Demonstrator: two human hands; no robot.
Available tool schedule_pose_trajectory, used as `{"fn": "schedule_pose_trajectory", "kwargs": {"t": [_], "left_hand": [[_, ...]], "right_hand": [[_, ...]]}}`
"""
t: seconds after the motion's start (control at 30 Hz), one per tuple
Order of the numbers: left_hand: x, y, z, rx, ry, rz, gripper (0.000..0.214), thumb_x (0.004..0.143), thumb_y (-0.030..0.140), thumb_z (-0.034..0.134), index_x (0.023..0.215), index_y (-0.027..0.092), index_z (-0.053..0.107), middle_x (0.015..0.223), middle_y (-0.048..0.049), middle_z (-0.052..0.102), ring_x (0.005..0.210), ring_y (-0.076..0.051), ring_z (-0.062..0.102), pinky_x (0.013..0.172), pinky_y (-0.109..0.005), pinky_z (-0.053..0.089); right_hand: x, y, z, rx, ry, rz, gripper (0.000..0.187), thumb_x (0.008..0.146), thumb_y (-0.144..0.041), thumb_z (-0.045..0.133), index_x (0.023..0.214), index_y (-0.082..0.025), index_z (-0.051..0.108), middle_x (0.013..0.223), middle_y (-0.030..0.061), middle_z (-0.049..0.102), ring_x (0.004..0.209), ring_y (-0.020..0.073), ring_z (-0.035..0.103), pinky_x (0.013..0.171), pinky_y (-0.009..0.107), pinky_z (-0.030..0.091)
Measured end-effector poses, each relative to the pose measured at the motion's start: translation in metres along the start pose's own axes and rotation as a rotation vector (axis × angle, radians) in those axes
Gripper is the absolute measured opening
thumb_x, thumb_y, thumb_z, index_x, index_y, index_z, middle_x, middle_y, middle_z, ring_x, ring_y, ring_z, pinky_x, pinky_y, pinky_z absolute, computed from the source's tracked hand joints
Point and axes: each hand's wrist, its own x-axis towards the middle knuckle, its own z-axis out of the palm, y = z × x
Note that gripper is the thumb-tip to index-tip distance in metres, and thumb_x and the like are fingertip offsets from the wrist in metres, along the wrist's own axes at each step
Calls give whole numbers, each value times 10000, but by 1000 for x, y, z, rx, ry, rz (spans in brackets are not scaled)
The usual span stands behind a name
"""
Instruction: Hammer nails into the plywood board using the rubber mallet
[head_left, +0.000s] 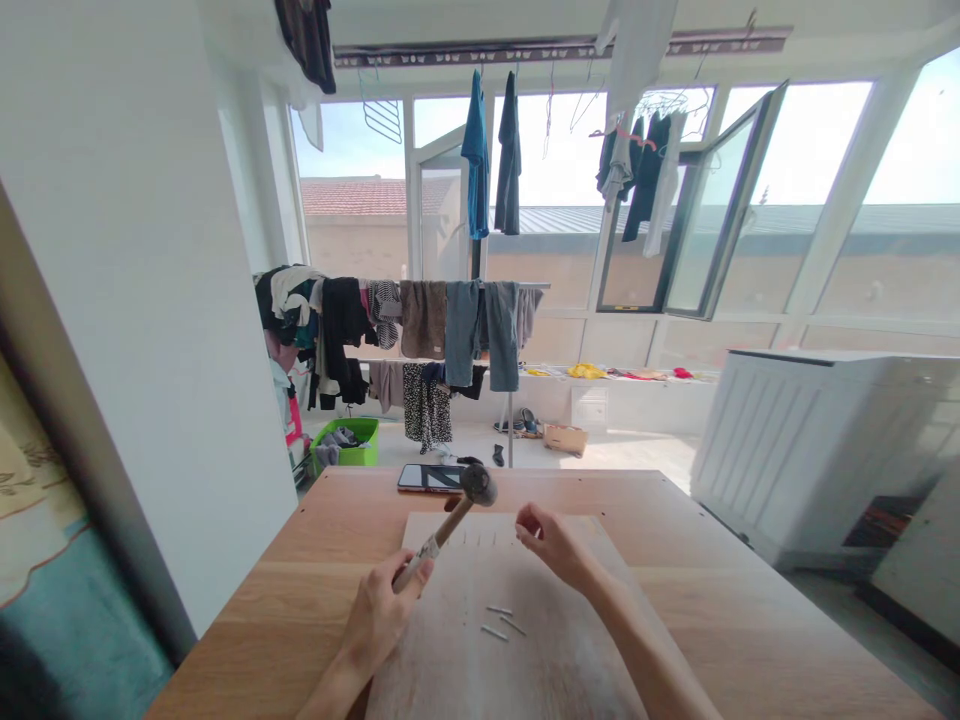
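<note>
My left hand point(381, 612) is wrapped round the wooden handle of a hammer point(453, 520), its dark round head raised above the far part of a pale board point(442, 670). Several thin nails point(480, 538) stand upright in a row near the board's far edge. At the right end of that row is my right hand point(551, 540), its fingers curled together close to the board. Whatever is between those fingertips is too small to make out. Three loose nails point(495, 633) lie on the board between my forearms.
The board lies on a wooden table point(262, 620). A phone point(429, 478) rests at the table's far edge, behind the hammer. Beyond stand a loaded clothes rack point(424, 320), a green basket point(367, 440) and a cardboard box point(565, 438). A white cabinet-like unit point(780, 450) is at right.
</note>
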Motion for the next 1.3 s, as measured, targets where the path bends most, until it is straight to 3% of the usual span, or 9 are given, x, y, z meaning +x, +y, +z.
{"fn": "schedule_pose_trajectory", "kwargs": {"t": [0.13, 0.3, 0.73, 0.87, 1.07, 1.3], "left_hand": [[0, -1, 0, -4, 5, -9, 511, 855, 660, 473, 848, 197, 691, 679, -8, 649, 607, -171, 597, 599, -233, 416], [1, 0, 1, 14, 3, -2, 519, 860, 667, 462, 836, 197, 680, 661, 2, 627, 625, -167, 590, 607, -228, 404], [2, -3, 1, 8, 3, 12, 531, 851, 684, 468, 824, 197, 678, 661, 2, 636, 660, -179, 611, 625, -224, 412], [2, -2, 1, 16, -5, -18, 541, 849, 687, 454, 866, 198, 684, 687, -7, 651, 617, -172, 600, 600, -229, 415], [1, 1, 1, 28, -13, -39, 570, 834, 703, 450, 895, 193, 698, 691, -14, 652, 588, -171, 588, 579, -230, 417], [5, 9, 0, 59, -62, 16, 503, 853, 657, 469, 850, 203, 685, 662, 3, 628, 642, -169, 595, 602, -218, 397]], "right_hand": [[-1, 5, 5, -116, -40, -6, 94, 768, -157, 554, 759, -206, 634, 713, 16, 688, 674, 158, 608, 661, 246, 442], [0, 7, 8, -108, -23, -11, 135, 727, -145, 559, 751, -200, 680, 689, 14, 686, 654, 159, 610, 645, 238, 446], [2, 11, 22, -2, 23, -20, 118, 765, -201, 552, 778, -172, 666, 718, 16, 646, 691, 155, 588, 667, 253, 446], [4, 15, 25, 51, 14, -1, 109, 758, -199, 579, 837, -179, 652, 742, 12, 645, 702, 152, 590, 672, 254, 462], [7, 26, 31, 173, 3, 24, 255, 717, -126, 569, 958, -193, 621, 808, 2, 665, 702, 129, 578, 681, 241, 468], [7, 26, 28, 208, 18, -9, 329, 708, -118, 565, 1027, -190, 608, 810, -4, 675, 676, 123, 555, 666, 238, 449]]}}
